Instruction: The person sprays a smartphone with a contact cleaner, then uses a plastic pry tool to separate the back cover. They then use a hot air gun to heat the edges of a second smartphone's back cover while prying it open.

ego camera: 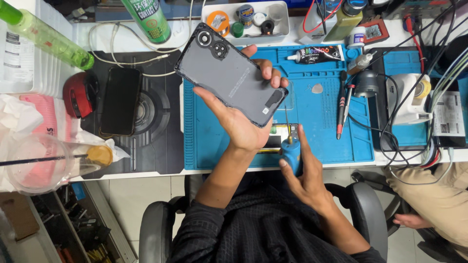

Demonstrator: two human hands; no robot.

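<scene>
My left hand (243,114) holds up a dark grey phone (229,73), back facing me, with two round camera rings at its upper left end. The phone hangs tilted above a blue work mat (321,122). My right hand (304,168) grips a blue-handled screwdriver (291,148) at the mat's near edge, its thin shaft pointing up toward the phone's lower corner.
Another black phone (120,100) lies on a dark mat at left, next to a red round object (78,93). Also about are a green spray can (147,18), a green bottle (46,36), a white parts tray (246,19), a black glue tube (317,53), red-tipped tools (341,109) and tangled cables (419,122). Another person's leg (434,199) is at right.
</scene>
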